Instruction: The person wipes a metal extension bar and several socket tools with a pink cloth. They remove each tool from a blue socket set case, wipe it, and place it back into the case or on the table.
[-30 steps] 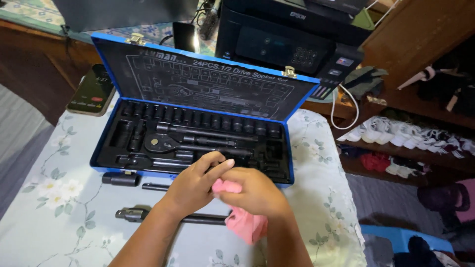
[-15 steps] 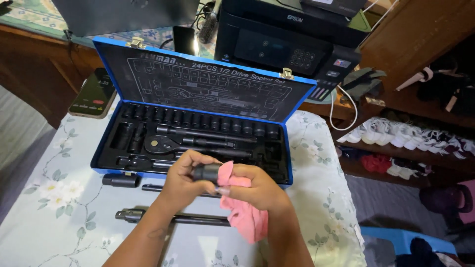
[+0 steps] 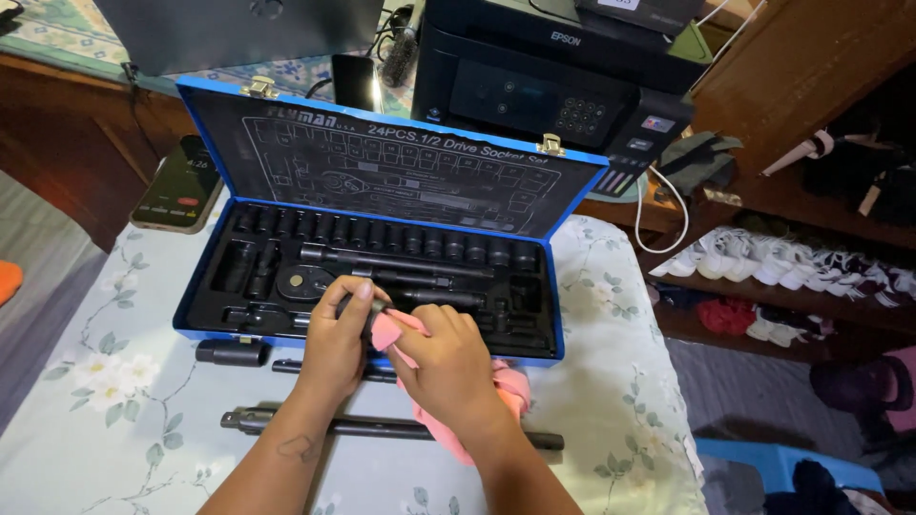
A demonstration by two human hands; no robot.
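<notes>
Left hand (image 3: 336, 345) is pinched around a small black socket (image 3: 374, 310), right at the front edge of the blue case (image 3: 205, 243). Right hand (image 3: 448, 367) is closed on a pink rag (image 3: 510, 381), pressing it onto the socket, I think, since fingers hide most of it. Tip: turn the socket inside the rag so every face gets wiped, and keep it over the case. Floral cloth (image 3: 105, 381) underneath, a long bar (image 3: 382, 429) lying on it, phone (image 3: 176, 186) and printer (image 3: 544, 76) behind.
</notes>
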